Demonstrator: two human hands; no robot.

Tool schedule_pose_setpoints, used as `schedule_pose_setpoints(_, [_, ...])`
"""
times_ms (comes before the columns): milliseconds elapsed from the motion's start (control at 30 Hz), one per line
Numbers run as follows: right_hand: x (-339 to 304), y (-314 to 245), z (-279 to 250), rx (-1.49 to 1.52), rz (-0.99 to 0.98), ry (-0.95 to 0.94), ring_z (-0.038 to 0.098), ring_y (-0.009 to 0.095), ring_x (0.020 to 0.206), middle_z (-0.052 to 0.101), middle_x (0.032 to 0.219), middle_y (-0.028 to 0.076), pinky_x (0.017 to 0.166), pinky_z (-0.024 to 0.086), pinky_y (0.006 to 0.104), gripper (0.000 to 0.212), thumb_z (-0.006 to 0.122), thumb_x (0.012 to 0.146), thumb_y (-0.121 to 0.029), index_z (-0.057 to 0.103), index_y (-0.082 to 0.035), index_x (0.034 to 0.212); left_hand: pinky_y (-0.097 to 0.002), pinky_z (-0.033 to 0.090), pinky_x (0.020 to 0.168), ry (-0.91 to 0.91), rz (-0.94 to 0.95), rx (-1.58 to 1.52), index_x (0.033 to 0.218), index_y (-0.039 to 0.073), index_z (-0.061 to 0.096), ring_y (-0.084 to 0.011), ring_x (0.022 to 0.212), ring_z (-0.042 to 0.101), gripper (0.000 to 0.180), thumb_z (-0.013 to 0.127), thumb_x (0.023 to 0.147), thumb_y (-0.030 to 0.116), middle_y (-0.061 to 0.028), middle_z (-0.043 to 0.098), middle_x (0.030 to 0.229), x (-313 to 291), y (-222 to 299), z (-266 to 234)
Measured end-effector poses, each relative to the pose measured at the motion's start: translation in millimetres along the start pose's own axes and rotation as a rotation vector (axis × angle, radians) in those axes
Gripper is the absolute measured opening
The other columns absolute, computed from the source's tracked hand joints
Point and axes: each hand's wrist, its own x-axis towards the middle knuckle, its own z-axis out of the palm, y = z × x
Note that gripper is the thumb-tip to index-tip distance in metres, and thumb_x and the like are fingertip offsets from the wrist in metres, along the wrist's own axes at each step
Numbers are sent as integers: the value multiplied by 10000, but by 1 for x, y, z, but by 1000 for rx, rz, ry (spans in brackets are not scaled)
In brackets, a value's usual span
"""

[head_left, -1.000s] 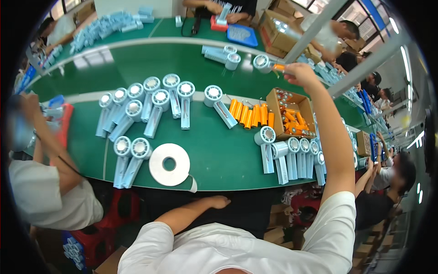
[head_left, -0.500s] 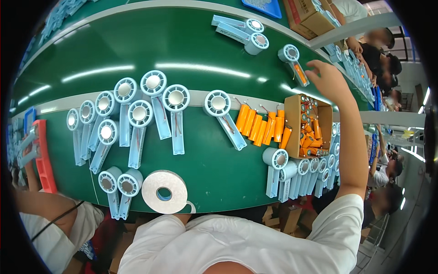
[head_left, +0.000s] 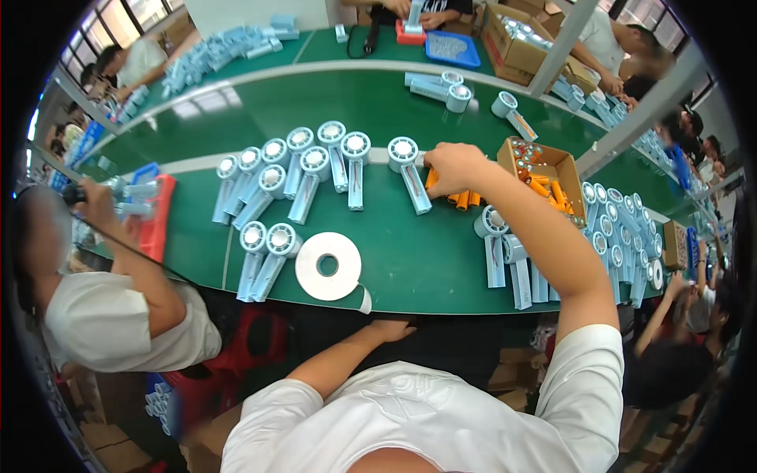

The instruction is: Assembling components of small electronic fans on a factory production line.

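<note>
1. The left hand (head_left: 392, 329) rests low by the person's lap, under the near edge of the green surface (head_left: 410, 260). Its fingers lie loose and hold nothing.
2. A white tape roll (head_left: 328, 266) lies flat near that edge.
3. The right arm reaches far out, and the right hand (head_left: 455, 168) curls down over the row of orange tubes (head_left: 461, 197). It hides most of them, so I cannot tell if the fingers grip one.
4. A pale blue fan (head_left: 410, 167) lies just left of that hand.
5. A moment ago the right hand was farther away, up past the cardboard box (head_left: 544, 172). Now it is back near the tubes.
</note>
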Motion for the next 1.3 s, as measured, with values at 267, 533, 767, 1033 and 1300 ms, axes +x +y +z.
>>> schedule_pose_setpoints(267, [-99, -17, -7, 614, -5, 728, 740, 286, 1039, 737, 1297, 101, 876, 589, 391, 774, 937, 788, -261, 624, -155, 1488, -336, 567, 821, 59, 280, -539, 1134, 45, 777, -219, 856, 674, 143, 687, 1058, 127, -81, 734, 1087, -173, 165, -151])
schedule_pose_setpoints(533, [-207, -134, 97, 1468, -690, 824, 642, 290, 1305, 648, 1474, 121, 1055, 505, 389, 1022, 974, 741, -128, 467, -81, 1627, -331, 569, 889, 355, 463, -1726, 1458, -35, 583, -245, 1023, 690, 405, 529, 1165, 240, -147, 702, 1125, -155, 206, -214])
schedule_pose_setpoints(767, [-210, -160, 133, 1581, -411, 714, 630, 266, 1281, 641, 1427, 136, 1014, 489, 360, 690, 851, 902, -97, 591, -25, 1537, -302, 562, 861, 546, 397, -1491, 1346, 1, 641, -179, 987, 681, 332, 747, 1052, 114, -113, 713, 1171, -136, 180, -181])
schedule_pose_setpoints(1033, [-189, -171, 137, 1846, -41, 601, 599, 175, 1044, 639, 1253, 114, 909, 484, 279, 394, 658, 1014, -35, 694, 6, 1404, -307, 567, 900, 939, 216, -852, 1225, 38, 662, -178, 979, 671, 359, 821, 922, -71, -80, 661, 1108, -137, 169, -182])
schedule_pose_setpoints(1300, [-188, -150, 103, 2343, -436, 315, 525, 115, 739, 652, 1070, 86, 667, 459, 216, 362, 674, 992, 34, 710, -24, 1348, -299, 594, 882, 887, 324, -1176, 1134, 28, 687, -162, 939, 687, 262, 836, 922, -11, -63, 680, 1044, -144, 178, -198])
